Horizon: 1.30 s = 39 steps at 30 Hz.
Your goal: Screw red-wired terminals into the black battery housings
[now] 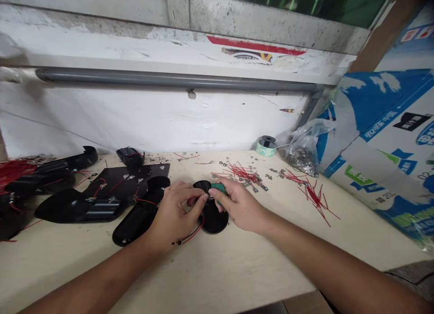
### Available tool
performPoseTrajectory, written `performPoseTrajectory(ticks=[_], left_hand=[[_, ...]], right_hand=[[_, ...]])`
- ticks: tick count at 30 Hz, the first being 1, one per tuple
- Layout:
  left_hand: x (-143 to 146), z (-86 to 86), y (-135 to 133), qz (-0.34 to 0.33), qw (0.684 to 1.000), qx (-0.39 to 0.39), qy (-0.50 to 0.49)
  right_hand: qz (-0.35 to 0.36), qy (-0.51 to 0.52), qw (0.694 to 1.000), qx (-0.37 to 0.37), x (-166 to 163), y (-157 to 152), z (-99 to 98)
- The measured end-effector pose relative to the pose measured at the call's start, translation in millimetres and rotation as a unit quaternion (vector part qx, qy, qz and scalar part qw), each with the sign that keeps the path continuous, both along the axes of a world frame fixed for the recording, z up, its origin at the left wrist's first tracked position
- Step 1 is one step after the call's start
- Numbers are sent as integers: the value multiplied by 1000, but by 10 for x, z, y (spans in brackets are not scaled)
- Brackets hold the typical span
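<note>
My right hand [239, 205] is closed around a green-handled tool [219, 187], whose working end is hidden by my fingers. Opposite it, my left hand [176, 210] pinches thumb and fingers together beside a small shiny metal piece [210, 195]. What exactly sits in that pinch is too small to make out. Under both hands lies a black plastic housing [216, 220] with a rounded end. A red wire [195, 232] and a black one trail out below my left hand. Another black housing [134, 223] rests against the left wrist side.
More black housings [77, 205] and a dark flat sheet [118, 180] lie to the left. Red wires with metal tabs [242, 173] are scattered behind my right hand. A tape roll [266, 147], a bag of metal parts [303, 153] and a large printed carton [383, 142] stand rightward.
</note>
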State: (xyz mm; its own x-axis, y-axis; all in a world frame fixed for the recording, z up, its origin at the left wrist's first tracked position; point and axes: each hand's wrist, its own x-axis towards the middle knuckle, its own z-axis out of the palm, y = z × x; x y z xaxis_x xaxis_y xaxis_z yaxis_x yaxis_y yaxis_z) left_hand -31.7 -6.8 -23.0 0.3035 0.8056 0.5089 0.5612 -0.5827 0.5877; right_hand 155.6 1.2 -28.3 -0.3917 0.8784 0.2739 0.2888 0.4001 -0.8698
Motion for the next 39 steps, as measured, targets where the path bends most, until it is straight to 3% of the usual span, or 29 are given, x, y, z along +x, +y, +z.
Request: performPoseTrajectory(ticks=[15, 22, 27, 33, 39], left_hand=[[17, -25, -11, 1, 1000, 4, 0], [42, -57, -27, -10, 973, -72, -219], [58, -48, -22, -58, 968, -135, -203], [41, -53, 17, -66, 955, -171, -235], [24, -15, -8, -41, 971, -107, -212]], right_hand=[[-36, 2, 999, -2, -22, -57, 37], [-47, 124, 991, 6, -52, -50, 79], [2, 118, 992, 35, -80, -87, 115], [-10, 75, 997, 32, -65, -101, 100], [-38, 77, 996, 29, -42, -79, 93]])
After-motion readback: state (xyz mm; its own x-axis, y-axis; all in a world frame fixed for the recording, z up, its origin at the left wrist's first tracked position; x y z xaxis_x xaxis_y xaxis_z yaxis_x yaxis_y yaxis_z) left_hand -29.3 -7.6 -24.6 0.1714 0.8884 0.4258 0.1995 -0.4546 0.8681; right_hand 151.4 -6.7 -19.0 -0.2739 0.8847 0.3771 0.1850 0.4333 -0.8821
